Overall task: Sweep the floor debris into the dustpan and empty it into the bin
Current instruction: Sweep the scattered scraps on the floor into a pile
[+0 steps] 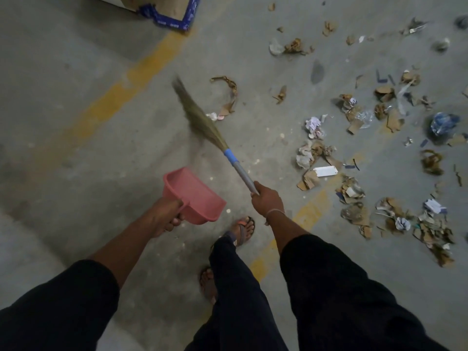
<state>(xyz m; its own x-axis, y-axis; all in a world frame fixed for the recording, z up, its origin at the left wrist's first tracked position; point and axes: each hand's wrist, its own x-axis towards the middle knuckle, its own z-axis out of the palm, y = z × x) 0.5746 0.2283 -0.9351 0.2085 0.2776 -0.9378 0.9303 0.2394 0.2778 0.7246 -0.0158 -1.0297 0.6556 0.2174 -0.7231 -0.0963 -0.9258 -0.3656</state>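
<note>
My left hand (168, 214) grips the handle of a pink dustpan (193, 195), held above the floor with its mouth facing up and right. My right hand (267, 200) is closed on the grey handle of a grass broom (200, 116). The blurred bristles point up-left, close to a curled strip of brown cardboard (229, 93). Debris (359, 153) of torn cardboard, crumpled paper and plastic is scattered over the concrete floor to the right. No bin is in sight.
A cardboard box with blue tape (172, 15) stands at the top centre. Yellow painted lines (114, 95) cross the grey floor. My two sandalled feet (243, 230) stand just below the dustpan. A blue plastic bag (443, 122) lies at the far right.
</note>
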